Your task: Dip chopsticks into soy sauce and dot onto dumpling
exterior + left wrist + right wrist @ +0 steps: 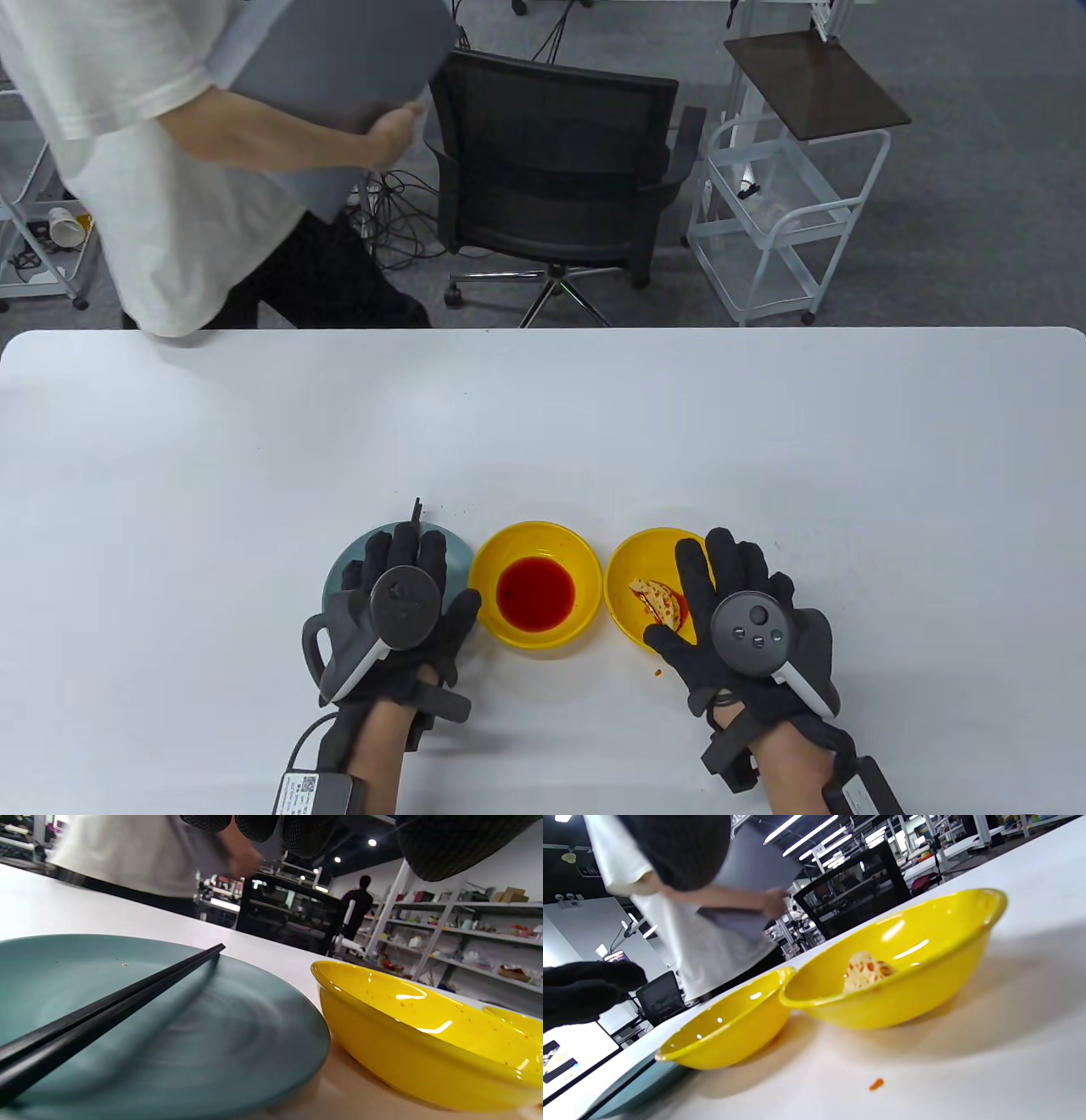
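Two black chopsticks (127,1001) lie together on a teal plate (212,1052); in the table view only their tip (416,512) sticks out past my left hand (407,552). That hand hovers flat over the plate (454,552), and its fingers (305,832) hang above the chopsticks without touching them. A yellow bowl (509,543) holds red soy sauce (535,593). A second yellow bowl (645,543) holds a sauce-spotted dumpling (657,594), also visible in the right wrist view (865,969). My right hand (721,577) is open and empty over that bowl's right side.
A red sauce drop (876,1084) lies on the table in front of the dumpling bowl. A person in a white shirt (170,153) carries a grey panel beyond the table's far left edge. An office chair (560,170) and a white cart (780,204) stand behind the table.
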The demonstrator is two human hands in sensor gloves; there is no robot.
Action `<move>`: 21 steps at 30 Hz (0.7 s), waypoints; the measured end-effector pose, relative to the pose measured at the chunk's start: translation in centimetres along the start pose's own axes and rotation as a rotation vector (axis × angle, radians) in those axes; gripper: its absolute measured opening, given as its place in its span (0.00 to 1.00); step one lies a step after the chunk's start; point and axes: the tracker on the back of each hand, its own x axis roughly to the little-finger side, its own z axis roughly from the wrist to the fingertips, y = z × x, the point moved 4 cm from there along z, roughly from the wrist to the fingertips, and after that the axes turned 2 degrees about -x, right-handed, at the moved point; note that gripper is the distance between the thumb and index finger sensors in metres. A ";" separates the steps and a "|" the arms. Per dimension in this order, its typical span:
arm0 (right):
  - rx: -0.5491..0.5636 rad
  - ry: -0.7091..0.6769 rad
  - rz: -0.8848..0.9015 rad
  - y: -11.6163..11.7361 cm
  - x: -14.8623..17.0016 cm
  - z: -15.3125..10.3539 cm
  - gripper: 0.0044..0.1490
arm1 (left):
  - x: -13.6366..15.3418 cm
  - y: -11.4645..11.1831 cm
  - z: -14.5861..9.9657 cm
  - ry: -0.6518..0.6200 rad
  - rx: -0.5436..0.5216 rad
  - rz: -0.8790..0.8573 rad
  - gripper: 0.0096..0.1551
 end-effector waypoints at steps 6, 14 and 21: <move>-0.005 -0.015 -0.002 0.1 -0.2 0.0 0.59 | -0.6 -0.5 -0.1 -0.022 0.012 0.018 0.51; -0.009 -0.021 0.018 0.1 -0.2 0.0 0.59 | -0.3 -0.8 0.1 -0.013 0.031 0.021 0.51; -0.009 -0.034 0.021 0.1 -0.2 0.0 0.58 | -0.1 -0.8 0.2 -0.001 0.036 0.026 0.51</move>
